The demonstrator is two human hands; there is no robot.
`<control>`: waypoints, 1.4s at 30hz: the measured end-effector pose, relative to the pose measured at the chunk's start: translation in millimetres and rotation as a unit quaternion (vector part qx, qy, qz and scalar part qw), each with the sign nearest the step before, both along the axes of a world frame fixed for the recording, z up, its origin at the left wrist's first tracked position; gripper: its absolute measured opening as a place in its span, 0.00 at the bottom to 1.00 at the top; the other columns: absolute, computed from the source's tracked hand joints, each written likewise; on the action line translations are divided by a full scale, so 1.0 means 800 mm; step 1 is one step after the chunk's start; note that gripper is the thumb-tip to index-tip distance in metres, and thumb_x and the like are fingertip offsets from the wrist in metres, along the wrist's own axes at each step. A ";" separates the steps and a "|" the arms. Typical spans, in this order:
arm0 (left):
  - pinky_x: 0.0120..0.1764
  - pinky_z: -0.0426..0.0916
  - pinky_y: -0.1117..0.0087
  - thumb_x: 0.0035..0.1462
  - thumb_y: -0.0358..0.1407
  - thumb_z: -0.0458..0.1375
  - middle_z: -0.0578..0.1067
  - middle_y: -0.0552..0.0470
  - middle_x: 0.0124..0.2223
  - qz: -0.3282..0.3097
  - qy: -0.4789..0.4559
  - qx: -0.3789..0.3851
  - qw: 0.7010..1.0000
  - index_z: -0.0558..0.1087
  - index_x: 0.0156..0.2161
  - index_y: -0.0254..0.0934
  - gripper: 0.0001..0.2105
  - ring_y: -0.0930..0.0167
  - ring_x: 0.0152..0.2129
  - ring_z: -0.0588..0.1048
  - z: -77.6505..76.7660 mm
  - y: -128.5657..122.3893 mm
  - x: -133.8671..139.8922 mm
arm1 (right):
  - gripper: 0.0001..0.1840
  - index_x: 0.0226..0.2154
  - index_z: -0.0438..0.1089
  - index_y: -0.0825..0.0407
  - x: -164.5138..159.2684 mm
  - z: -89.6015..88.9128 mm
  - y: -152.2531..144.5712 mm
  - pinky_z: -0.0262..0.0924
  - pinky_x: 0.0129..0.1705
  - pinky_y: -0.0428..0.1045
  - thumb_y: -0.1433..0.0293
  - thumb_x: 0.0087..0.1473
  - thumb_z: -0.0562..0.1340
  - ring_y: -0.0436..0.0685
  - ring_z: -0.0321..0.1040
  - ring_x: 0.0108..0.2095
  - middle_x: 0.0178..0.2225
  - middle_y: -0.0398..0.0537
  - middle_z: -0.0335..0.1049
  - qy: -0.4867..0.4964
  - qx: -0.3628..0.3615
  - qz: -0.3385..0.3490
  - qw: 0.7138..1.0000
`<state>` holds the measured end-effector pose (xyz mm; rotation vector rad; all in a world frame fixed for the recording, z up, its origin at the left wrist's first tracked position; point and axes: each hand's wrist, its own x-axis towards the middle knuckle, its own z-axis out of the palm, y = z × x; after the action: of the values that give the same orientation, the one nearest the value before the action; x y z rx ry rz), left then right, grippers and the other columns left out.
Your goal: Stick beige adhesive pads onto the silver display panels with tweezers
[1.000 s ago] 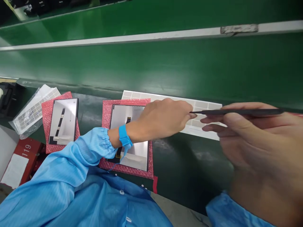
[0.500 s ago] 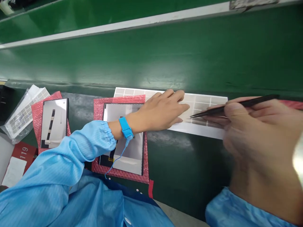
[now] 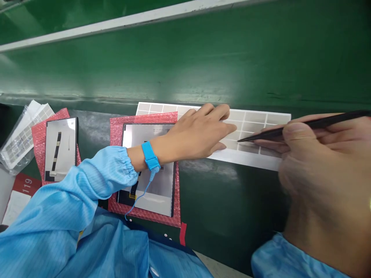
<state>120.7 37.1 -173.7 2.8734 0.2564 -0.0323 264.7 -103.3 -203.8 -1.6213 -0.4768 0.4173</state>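
My left hand (image 3: 203,133), palm down with its fingers apart, rests on a white sheet of grey rectangular stickers (image 3: 255,117). A blue strap with a thin cord circles that wrist. My right hand (image 3: 321,154) grips a pair of black tweezers (image 3: 272,134), whose tip points left at a sticker on the sheet, close to my left fingers. Whether the tip touches the sticker I cannot tell. Beneath my left forearm lies a display panel (image 3: 158,189) with a dark flex cable, on pink bubble wrap (image 3: 116,135).
Farther left, a second display panel (image 3: 65,143) lies on pink bubble wrap (image 3: 37,141). Beside it is a clear plastic bag (image 3: 20,141) holding sticker sheets. A red and white box marked 119 (image 3: 26,185) stands at the left edge. A green wall (image 3: 174,69) rises behind the bench.
The view has shifted slightly, so the bench items at left sit farther left. The tweezers' tip stays near the same sticker area, and both hands keep their grip and pose.
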 end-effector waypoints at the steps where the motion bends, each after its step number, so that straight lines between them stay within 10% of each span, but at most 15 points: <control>1: 0.53 0.69 0.58 0.69 0.41 0.64 0.71 0.44 0.62 0.000 0.000 0.000 1.000 0.78 0.57 0.40 0.15 0.57 0.57 0.71 0.000 0.000 0.000 | 0.18 0.33 0.69 0.54 0.000 0.000 0.000 0.72 0.22 0.50 0.61 0.40 0.68 0.61 0.73 0.27 0.29 0.53 0.70 0.001 -0.005 -0.002 1.000; 42: 0.52 0.72 0.54 0.68 0.33 0.64 0.69 0.40 0.64 -0.024 0.016 -0.046 0.999 0.77 0.59 0.39 0.16 0.52 0.59 0.70 -0.001 0.007 0.000 | 0.42 0.24 0.66 0.53 0.025 -0.013 0.001 0.66 0.18 0.57 0.45 0.16 0.84 0.61 0.65 0.21 0.24 0.54 0.65 0.064 0.022 -0.008 0.998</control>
<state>120.4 42.5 -174.2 2.7896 0.1859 -0.0957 285.0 -102.7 -214.6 -1.5446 -0.3734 0.4931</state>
